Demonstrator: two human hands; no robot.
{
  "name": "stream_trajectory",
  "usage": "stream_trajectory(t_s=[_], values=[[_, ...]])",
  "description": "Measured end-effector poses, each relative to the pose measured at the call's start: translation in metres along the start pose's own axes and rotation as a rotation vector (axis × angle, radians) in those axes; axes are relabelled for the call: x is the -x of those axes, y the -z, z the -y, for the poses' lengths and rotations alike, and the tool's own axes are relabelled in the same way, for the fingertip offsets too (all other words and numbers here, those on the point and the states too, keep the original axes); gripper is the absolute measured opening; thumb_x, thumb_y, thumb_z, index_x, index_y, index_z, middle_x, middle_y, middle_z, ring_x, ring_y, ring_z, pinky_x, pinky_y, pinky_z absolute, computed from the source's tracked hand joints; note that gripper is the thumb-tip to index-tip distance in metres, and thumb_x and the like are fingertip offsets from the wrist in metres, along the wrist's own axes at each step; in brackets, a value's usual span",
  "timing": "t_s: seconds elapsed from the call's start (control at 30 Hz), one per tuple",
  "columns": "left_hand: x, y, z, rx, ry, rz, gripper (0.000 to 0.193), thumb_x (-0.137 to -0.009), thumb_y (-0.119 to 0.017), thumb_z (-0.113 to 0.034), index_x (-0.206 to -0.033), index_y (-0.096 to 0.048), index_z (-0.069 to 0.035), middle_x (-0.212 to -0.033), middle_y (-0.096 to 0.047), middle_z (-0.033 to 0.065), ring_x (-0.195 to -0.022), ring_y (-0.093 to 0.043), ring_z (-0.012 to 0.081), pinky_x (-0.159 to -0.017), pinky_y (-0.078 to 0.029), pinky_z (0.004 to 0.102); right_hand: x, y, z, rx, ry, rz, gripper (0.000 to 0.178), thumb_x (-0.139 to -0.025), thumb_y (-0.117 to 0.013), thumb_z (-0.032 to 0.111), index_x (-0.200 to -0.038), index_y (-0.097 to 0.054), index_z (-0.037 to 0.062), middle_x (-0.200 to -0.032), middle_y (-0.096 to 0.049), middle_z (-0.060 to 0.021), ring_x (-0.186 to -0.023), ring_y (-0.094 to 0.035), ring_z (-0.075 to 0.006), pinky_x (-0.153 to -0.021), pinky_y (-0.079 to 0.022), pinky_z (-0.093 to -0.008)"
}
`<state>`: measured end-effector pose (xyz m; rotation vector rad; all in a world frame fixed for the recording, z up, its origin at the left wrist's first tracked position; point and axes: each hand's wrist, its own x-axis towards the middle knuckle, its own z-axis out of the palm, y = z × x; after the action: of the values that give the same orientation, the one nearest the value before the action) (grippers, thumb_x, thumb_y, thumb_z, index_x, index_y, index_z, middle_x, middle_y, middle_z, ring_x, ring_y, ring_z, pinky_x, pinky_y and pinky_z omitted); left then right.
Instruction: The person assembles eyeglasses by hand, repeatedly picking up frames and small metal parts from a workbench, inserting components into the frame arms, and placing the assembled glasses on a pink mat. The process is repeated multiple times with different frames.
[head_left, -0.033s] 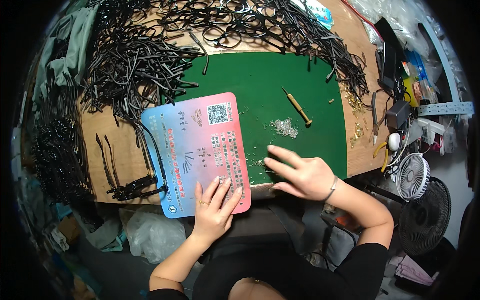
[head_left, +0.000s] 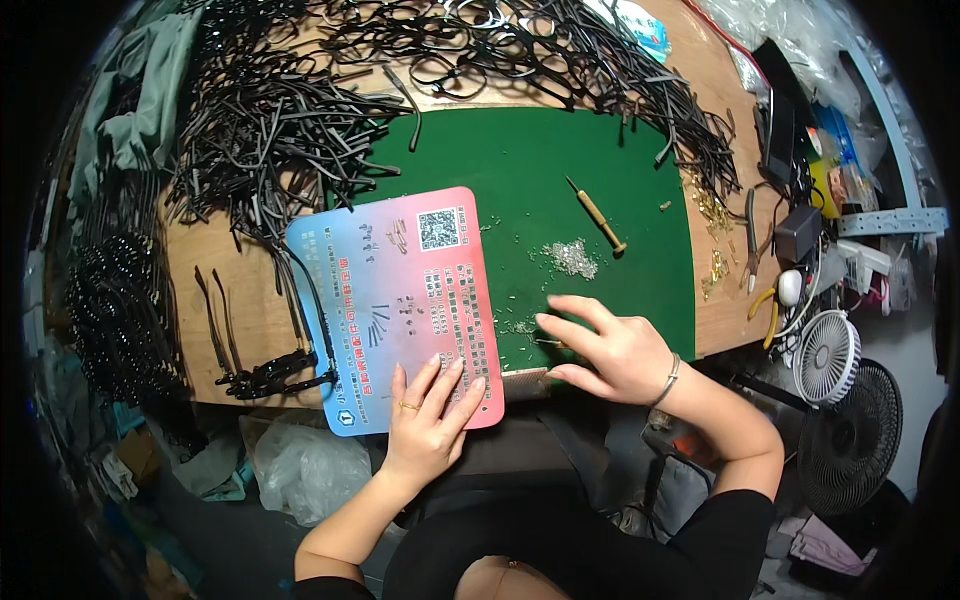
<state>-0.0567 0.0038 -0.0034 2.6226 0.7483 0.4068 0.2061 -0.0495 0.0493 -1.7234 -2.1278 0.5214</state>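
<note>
"Lower centre?"
"Left hand (head_left: 425, 425): lay flat, fingers spread, on a blue-pink card (head_left: 400, 345). Right hand (head_left: 620, 355): hovered, fingers parted, near loose bits (head_left: 517, 328); I couldn't tell whether it gripped anything."
"Step?"
"Apparently small-part sorting; next called for a fine pinch."
"Beyond?"
"Clear heap (head_left: 572, 260), right of centre; screwdriver (head_left: 602, 222) above; black eyeglass arms (head_left: 285, 150), upper left."

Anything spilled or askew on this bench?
Mildly: tiny pieces lie strewn on the green mat beside the right hand, apart from the main clear pile, so they look spilled. No damage stands out.
</note>
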Motion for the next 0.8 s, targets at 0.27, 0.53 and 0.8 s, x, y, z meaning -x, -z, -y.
stream_trajectory(t_s=[0.27,0.53,0.8], values=[[-0.038,0.065,0.014,0.411,0.064,0.257,0.039,-0.078,-0.067,-0.029,-0.11,-0.059,-0.008,-0.103,-0.06,0.0136,-0.1,-0.056,0.0311,-0.089,-0.043,0.0442,-0.009,-0.021,-0.007,-0.306,-0.207,-0.009,0.028,-0.082,-0.063,0.029,-0.096,-0.057,0.0053,-0.082,-0.055,-0.0097,-0.067,-0.059,-0.025,-0.057,-0.049,-0.0324],[-0.157,0.097,0.15,-0.058,0.487,-0.099,0.013,-0.077,-0.061,-0.01,-0.084,-0.057,0.0,-0.074,-0.062,0.0134,-0.071,-0.062,0.0262,-0.065,-0.048,0.034,-0.008,-0.025,-0.007,-0.237,-0.162,0.0,0.027,-0.081,-0.063,0.028,-0.096,-0.057,0.0063,-0.082,-0.055,-0.0083,-0.069,-0.06,-0.0257,-0.058,-0.049,-0.0344],[-0.21,0.1,0.151,0.169,0.53,-0.11,0.026,-0.072,-0.059,-0.011,-0.094,-0.05,-0.002,-0.068,-0.056,0.01,-0.059,-0.056,0.0193,-0.054,-0.046,0.0323,-0.005,-0.029,-0.013,-0.227,-0.219,-0.009,0.027,-0.083,-0.06,0.031,-0.097,-0.056,0.0082,-0.082,-0.056,-0.0089,-0.071,-0.06,-0.0271,-0.06,-0.05,-0.0363]])
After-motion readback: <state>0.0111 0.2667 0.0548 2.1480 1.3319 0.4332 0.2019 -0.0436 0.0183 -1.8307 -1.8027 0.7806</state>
